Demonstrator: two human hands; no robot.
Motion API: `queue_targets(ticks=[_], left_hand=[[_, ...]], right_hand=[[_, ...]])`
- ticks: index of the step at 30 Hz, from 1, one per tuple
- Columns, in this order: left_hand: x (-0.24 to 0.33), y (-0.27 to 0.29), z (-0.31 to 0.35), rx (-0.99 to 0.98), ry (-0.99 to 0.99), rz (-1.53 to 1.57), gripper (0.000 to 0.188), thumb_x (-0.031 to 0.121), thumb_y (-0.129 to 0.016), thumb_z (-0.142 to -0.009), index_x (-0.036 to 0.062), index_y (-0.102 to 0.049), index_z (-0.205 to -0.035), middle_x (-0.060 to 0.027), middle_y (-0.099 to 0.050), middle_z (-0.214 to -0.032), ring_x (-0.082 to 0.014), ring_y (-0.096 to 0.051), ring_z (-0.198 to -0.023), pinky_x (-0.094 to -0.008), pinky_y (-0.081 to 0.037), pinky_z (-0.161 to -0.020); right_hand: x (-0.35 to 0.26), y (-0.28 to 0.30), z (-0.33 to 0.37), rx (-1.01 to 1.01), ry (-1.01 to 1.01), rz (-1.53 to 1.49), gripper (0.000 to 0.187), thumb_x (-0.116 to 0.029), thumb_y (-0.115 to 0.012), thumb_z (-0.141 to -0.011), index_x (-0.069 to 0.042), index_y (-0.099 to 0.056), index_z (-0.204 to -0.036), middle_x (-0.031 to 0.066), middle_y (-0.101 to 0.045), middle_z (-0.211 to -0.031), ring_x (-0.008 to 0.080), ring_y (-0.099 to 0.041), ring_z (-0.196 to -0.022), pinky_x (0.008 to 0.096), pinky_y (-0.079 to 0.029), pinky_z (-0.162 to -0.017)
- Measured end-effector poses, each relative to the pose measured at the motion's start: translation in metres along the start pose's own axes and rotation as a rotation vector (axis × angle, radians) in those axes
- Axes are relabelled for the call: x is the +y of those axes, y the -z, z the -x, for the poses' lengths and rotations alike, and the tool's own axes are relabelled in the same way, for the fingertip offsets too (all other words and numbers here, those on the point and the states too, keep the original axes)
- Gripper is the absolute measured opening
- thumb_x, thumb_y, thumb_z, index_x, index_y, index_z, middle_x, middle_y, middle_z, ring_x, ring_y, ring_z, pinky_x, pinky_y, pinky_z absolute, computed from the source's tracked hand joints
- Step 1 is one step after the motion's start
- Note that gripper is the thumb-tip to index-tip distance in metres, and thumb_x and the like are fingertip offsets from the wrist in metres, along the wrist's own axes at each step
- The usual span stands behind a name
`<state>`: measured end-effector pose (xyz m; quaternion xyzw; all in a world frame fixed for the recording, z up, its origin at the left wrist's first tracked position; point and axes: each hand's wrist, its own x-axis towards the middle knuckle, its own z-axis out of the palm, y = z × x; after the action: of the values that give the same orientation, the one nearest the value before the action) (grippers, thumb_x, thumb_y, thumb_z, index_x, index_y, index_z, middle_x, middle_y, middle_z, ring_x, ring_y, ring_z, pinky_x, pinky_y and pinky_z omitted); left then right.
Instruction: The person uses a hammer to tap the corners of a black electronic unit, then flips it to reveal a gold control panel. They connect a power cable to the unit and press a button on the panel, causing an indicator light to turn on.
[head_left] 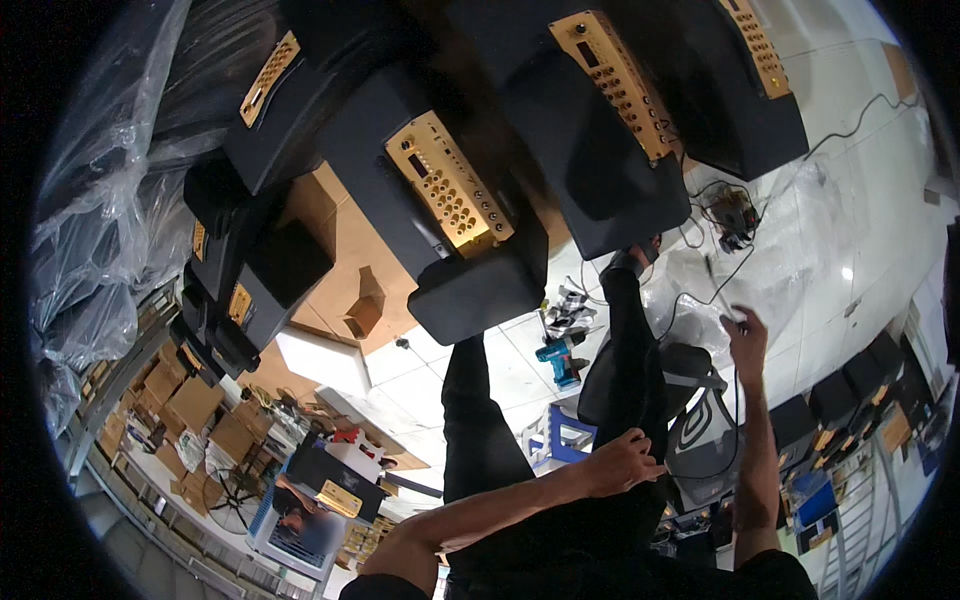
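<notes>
My right hand is raised at the right, its fingers closed around a slim pale stick-like tool with a dark tip. A thin black cable hangs below that hand and loops toward my left hand. Resting over my right thigh, the left hand has its fingers curled together; whether the cable or something small is pinched there is not plain. Ahead of my legs stand large black speaker boxes with gold control panels, one in front of me and another to its right.
A teal cordless drill lies on the tiles between my legs, near a blue-and-white stool. A black device with tangled wires sits at the right beside clear plastic sheeting. Cardboard lies left; another person is at lower left.
</notes>
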<state>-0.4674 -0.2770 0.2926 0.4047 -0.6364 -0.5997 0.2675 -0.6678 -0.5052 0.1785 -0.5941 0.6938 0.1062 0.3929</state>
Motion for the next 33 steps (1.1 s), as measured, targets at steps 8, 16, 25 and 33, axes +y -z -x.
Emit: queue_targets(ticks=[8, 16, 25, 33], left_hand=[[-0.016, 0.024, -0.024, 0.086, 0.453, -0.146, 0.077, 0.033, -0.066, -0.086, -0.0041, -0.030, -0.143, -0.0259, -0.035, -0.145, -0.0368, -0.039, -0.133, -0.0530, -0.031, -0.109], [-0.044, 0.126, -0.034, 0.908, 0.594, 1.331, 0.062, 0.026, -0.058, -0.096, -0.0033, -0.027, -0.142, -0.0179, -0.048, -0.134, -0.0239, -0.052, -0.119, -0.0359, -0.043, -0.100], [-0.061, 0.131, -0.031, 1.150, 0.677, 1.236, 0.025, 0.020, -0.056, -0.098, -0.0039, -0.064, -0.103, -0.0078, -0.068, -0.090, -0.0119, -0.064, -0.083, -0.0259, -0.052, -0.081], [-0.083, 0.133, -0.008, 0.876, 0.819, 0.643, 0.027, 0.013, -0.057, -0.096, -0.0049, -0.063, -0.115, -0.0088, -0.071, -0.092, -0.0097, -0.062, -0.081, -0.0245, -0.049, -0.073]], right_hand=[[-0.181, 0.020, 0.012, -0.239, 0.469, -0.204, 0.011, -0.008, -0.068, -0.083, 0.002, -0.067, -0.078, 0.0044, -0.061, -0.067, 0.0084, -0.050, -0.059, 0.0277, -0.038, -0.051], [-0.184, -0.043, 0.058, -0.328, 0.561, -0.326, 0.016, -0.012, -0.070, -0.083, -0.002, -0.063, -0.094, 0.0119, -0.065, -0.088, 0.0279, -0.063, -0.076, 0.0361, -0.051, -0.065], [-0.178, -0.059, 0.067, -0.225, 0.600, -0.279, 0.019, -0.012, -0.065, -0.087, 0.001, -0.061, -0.100, 0.0148, -0.066, -0.091, 0.0292, -0.066, -0.086, 0.0366, -0.051, -0.069], [-0.219, -0.110, 0.031, -0.480, 0.629, -0.309, 0.010, -0.004, -0.055, -0.091, 0.003, -0.062, -0.093, 0.0132, -0.064, -0.075, 0.0242, -0.066, -0.062, 0.0315, -0.052, -0.058]])
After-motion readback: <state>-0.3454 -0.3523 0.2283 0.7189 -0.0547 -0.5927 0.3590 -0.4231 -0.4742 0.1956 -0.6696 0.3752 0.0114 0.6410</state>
